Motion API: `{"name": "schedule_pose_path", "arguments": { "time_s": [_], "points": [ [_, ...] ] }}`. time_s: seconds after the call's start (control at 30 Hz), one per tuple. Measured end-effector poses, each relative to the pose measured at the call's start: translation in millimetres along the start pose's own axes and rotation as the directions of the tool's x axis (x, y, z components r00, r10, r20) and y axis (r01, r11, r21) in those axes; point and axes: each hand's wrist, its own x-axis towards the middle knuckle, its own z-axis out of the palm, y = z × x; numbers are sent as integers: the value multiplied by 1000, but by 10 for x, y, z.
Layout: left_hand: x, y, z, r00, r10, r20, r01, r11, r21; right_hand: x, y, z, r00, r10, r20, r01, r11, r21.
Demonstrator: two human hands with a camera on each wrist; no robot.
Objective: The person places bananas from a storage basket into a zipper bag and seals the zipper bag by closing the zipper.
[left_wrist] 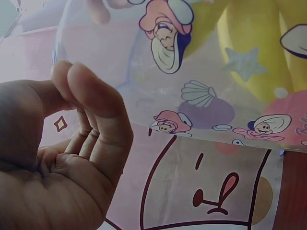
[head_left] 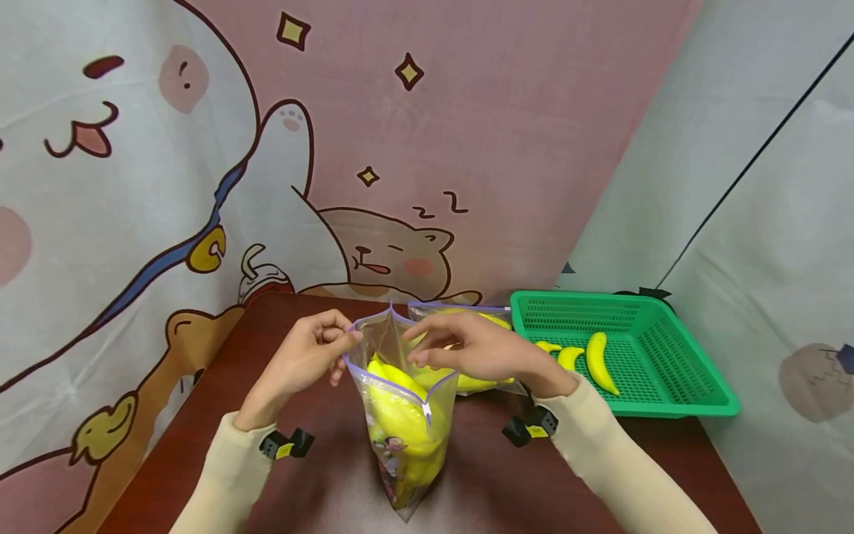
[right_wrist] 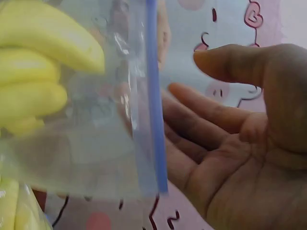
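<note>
A clear zip bag (head_left: 385, 456) with a purple zip edge and printed cartoon figures stands upright on the table, its mouth wide apart. Several yellow bananas (head_left: 396, 415) fill it. On the left side of the mouth, my left hand (head_left: 308, 354) pinches the purple edge between thumb and forefinger. My right hand (head_left: 477, 347) hovers at the bag's right rim with its fingers reaching over the mouth and nothing in its grasp. In the right wrist view, the thumb and fingers of that hand (right_wrist: 230, 139) are spread apart beside the purple zip edge (right_wrist: 156, 105).
Behind the right hand lies a second zip bag (head_left: 497, 386) with bananas inside. A green plastic basket (head_left: 680, 406) stands at the right, holding a few bananas (head_left: 599, 363). Cartoon-printed cloth (head_left: 507, 148) hangs around the dark red table (head_left: 303, 489).
</note>
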Motion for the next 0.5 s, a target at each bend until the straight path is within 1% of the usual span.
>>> {"name": "schedule_pose_path", "arguments": {
  "time_s": [0.07, 0.17, 0.23, 0.3, 0.5],
  "points": [
    [-6, 3, -2, 1000, -3, 0, 3, 1000, -3, -55, 43, -58, 997, -43, -68, 43, 999, -4],
    [-14, 1, -4, 1000, -3, -2, 3, 1000, -4, -139, 140, -149, 983, -67, -172, 70, 997, 11],
    [-11, -6, -5, 1000, -6, -8, 6, 1000, -2, -190, 221, -216, 971, -50, -235, 59, 998, 30],
    [-11, -11, -5, 1000, -8, -12, 8, 1000, 0, -241, 317, -289, 959, -17, -283, 29, 999, 40],
    [-11, -13, -8, 1000, -6, -16, 6, 1000, 4, -360, 656, -518, 924, 99, -368, -76, 994, 77]
  ]
}}
